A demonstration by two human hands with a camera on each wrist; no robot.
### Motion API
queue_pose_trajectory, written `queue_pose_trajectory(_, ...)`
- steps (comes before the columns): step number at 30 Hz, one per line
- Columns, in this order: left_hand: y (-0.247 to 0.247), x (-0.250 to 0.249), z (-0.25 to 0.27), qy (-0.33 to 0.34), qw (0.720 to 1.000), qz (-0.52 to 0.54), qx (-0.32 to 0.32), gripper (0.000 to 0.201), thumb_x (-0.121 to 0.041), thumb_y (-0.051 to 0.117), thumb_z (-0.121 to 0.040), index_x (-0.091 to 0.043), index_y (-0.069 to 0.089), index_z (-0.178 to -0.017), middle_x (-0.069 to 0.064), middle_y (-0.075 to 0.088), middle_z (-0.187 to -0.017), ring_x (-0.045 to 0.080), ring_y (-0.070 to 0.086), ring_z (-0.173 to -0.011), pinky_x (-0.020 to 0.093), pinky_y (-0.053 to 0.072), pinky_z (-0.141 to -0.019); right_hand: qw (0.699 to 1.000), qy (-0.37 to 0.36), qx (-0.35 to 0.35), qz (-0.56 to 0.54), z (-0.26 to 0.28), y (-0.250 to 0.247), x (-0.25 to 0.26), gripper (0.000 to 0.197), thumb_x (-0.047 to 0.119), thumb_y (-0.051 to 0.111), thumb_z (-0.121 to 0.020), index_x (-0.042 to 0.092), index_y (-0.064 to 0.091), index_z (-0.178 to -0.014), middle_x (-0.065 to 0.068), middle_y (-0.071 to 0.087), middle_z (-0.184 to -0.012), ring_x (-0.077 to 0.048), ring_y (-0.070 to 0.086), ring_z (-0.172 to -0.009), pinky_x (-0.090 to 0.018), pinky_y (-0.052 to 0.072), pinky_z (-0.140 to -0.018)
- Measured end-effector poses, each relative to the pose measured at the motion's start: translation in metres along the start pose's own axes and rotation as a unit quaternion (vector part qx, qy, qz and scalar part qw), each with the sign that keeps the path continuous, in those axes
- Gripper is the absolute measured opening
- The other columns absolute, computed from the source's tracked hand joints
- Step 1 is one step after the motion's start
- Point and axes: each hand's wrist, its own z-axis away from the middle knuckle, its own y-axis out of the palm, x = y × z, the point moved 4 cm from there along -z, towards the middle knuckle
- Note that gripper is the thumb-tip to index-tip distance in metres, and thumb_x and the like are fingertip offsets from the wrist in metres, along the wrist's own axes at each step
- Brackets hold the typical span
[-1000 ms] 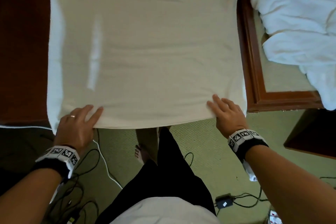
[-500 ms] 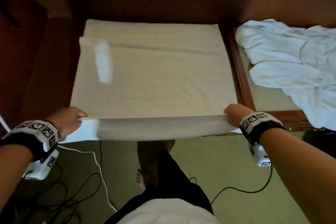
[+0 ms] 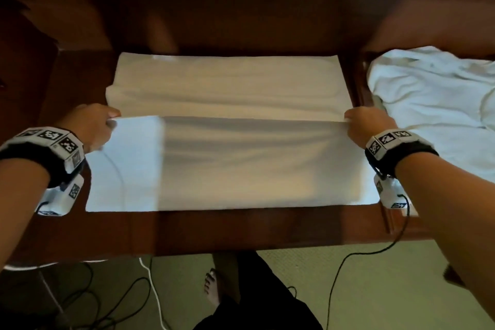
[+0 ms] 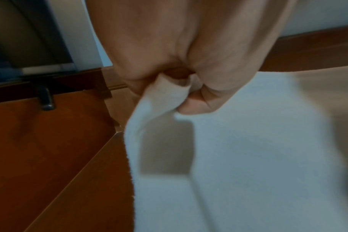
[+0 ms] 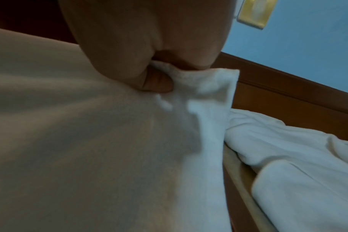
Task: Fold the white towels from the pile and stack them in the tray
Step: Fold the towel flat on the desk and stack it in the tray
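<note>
A white towel [image 3: 241,163] lies spread on the dark wooden table [image 3: 241,230], its near half lifted and carried over the far half. My left hand [image 3: 93,128] pinches the towel's left corner [image 4: 169,91]; my right hand [image 3: 367,126] pinches the right corner [image 5: 189,78]. The raised edge stretches taut between both hands, about halfway across the towel. A pile of crumpled white towels [image 3: 434,99] lies in the wooden tray [image 3: 359,88] to the right, also visible as a white heap [image 5: 288,149] in the right wrist view.
A wooden backboard [image 3: 241,13] rises behind the table below a pale blue wall. Cables [image 3: 348,262] trail over the green carpet beneath the table edge, beside the person's bare foot [image 3: 211,286]. A dark metal handle [image 4: 46,100] sits left of the towel.
Both hands went from resting flat on the near edge to pinching its corners. They have lifted that edge and carried it away from me, over the towel.
</note>
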Motion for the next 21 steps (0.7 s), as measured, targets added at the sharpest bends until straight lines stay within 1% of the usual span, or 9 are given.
queue_pose_trajectory(4,0.014,-0.007,-0.048,0.016,0.998,-0.054,0.034,0.022,0.012,0.046,-0.095,-0.003,0.060,-0.085,0.022,0.062,-0.084,0.043,0.064,-0.089,0.030,0.045,-0.063,0.999,-0.024,0.015,0.040,-0.053,0.009,0.012,0.033,0.000,0.047,-0.085,0.018,0.066,-0.105,-0.012,0.060,-0.095,-0.038,0.061,-0.098,-0.039,0.049,-0.079)
queue_pose_trajectory(6,0.021,-0.002,-0.063,0.015,0.996,-0.086,0.024,0.025,0.008,0.051,-0.093,-0.004,0.065,-0.109,0.027,0.067,-0.110,0.044,0.063,-0.101,0.039,0.053,-0.080,0.999,-0.035,0.002,0.042,-0.068,0.020,0.014,0.033,0.001,0.051,-0.083,0.015,0.067,-0.109,-0.010,0.060,-0.095,-0.037,0.059,-0.100,-0.045,0.050,-0.087)
queue_pose_trajectory(8,0.031,0.005,-0.069,0.028,0.993,-0.107,-0.035,0.045,0.004,0.062,-0.083,-0.014,0.065,-0.124,0.021,0.062,-0.130,0.044,0.059,-0.113,0.053,0.050,-0.096,0.996,-0.043,-0.069,0.032,-0.071,0.036,0.015,0.039,0.002,0.055,-0.081,0.014,0.066,-0.117,-0.013,0.061,-0.115,-0.038,0.051,-0.113,-0.051,0.041,-0.098)
queue_pose_trajectory(10,0.052,0.000,-0.054,0.076,0.981,-0.156,-0.089,0.058,-0.010,0.072,-0.074,-0.015,0.061,-0.131,0.018,0.052,-0.140,0.044,0.050,-0.124,0.058,0.042,-0.102,0.990,-0.050,-0.135,-0.015,-0.057,0.059,0.019,0.044,0.012,0.059,-0.084,0.012,0.060,-0.127,-0.015,0.051,-0.138,-0.040,0.043,-0.125,-0.055,0.033,-0.103)
queue_pose_trajectory(11,0.070,-0.002,-0.042,0.108,0.978,-0.153,-0.089,0.063,-0.024,0.070,-0.076,-0.014,0.057,-0.137,0.018,0.046,-0.146,0.045,0.044,-0.129,0.059,0.037,-0.102,0.987,-0.061,-0.139,-0.041,-0.046,0.075,0.022,0.047,0.023,0.057,-0.088,0.014,0.054,-0.134,-0.015,0.044,-0.147,-0.041,0.039,-0.131,-0.056,0.031,-0.105)
queue_pose_trajectory(13,0.111,-0.004,-0.012,0.117,0.983,-0.129,-0.057,0.070,-0.048,0.046,-0.087,-0.020,0.043,-0.151,0.015,0.032,-0.159,0.046,0.033,-0.140,0.062,0.031,-0.106,0.992,-0.078,-0.078,-0.069,-0.018,0.113,0.030,0.059,0.047,0.039,-0.095,0.024,0.035,-0.149,-0.012,0.021,-0.162,-0.038,0.021,-0.145,-0.055,0.021,-0.113)
queue_pose_trajectory(16,0.162,0.012,0.033,0.067,0.991,-0.112,-0.015,0.070,-0.061,0.017,-0.097,-0.033,0.012,-0.161,0.009,0.009,-0.169,0.042,0.011,-0.152,0.064,0.016,-0.116,0.995,-0.091,-0.015,-0.044,0.024,0.159,0.028,0.070,0.064,0.017,-0.095,0.037,-0.002,-0.157,0.001,-0.017,-0.165,-0.028,-0.014,-0.151,-0.052,0.000,-0.121)
queue_pose_trajectory(18,0.178,0.021,0.059,0.060,0.991,-0.116,-0.013,0.072,-0.064,0.013,-0.097,-0.032,0.008,-0.162,0.009,0.005,-0.169,0.041,0.007,-0.153,0.064,0.011,-0.118,0.994,-0.099,-0.014,-0.033,0.044,0.170,0.022,0.071,0.067,0.013,-0.095,0.039,-0.007,-0.156,0.004,-0.022,-0.164,-0.025,-0.020,-0.150,-0.052,-0.002,-0.121)
queue_pose_trajectory(21,0.183,0.027,0.085,0.055,0.992,-0.109,-0.015,0.078,-0.068,0.015,-0.095,-0.029,0.011,-0.162,0.010,0.004,-0.169,0.041,0.007,-0.153,0.064,0.012,-0.118,0.995,-0.092,-0.018,-0.038,0.060,0.172,0.021,0.073,0.067,0.013,-0.093,0.036,0.000,-0.158,0.001,-0.016,-0.165,-0.025,-0.015,-0.152,-0.055,0.006,-0.121)
